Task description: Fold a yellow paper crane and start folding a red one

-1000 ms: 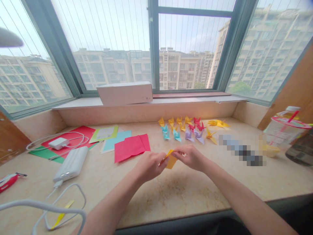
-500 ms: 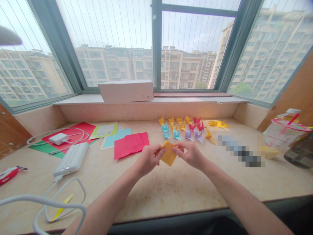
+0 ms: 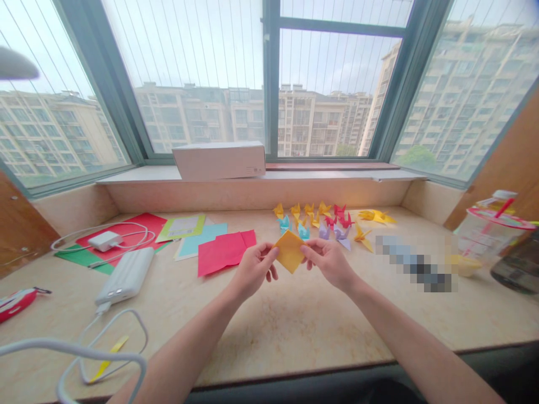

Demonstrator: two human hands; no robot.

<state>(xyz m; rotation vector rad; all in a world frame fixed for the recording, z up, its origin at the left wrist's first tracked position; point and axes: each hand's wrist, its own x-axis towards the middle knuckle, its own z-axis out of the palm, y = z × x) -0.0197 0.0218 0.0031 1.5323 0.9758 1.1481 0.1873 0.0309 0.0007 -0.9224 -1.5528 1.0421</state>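
We note one square of folded yellow paper (image 3: 290, 253) held between two bare hands, at mid-scene, turned so that it stands as a diamond with one corner toward the near side. It seems to be lifted clear of the surface (image 3: 303, 342), though we cannot tell by how much. Left hand (image 3: 255, 268): thumb and fingers pinched together on the paper's left corner, the lower fingers loosely curled beneath. Right hand (image 3: 330, 261): a matching pinch on the right corner, thumb on the face we see. Neither hand has hold of anything else. Just beyond the paper, slightly right, we see rows of small folded birds, among them a blue bird (image 3: 284, 224), a purple bird (image 3: 342, 238) and a red bird (image 3: 345, 220). Left of the left hand, and near it, lie red sheets (image 3: 223, 253); farther left, a white power bank (image 3: 126, 276). On handling, we judge the paper very light, crisp along its creases but soft across its single layers, easily dented or torn at the points and not very slippery. We would take it by the side corners or along a doubled edge, with light fingertip pressure, keeping the middle of the face free of stray creases.
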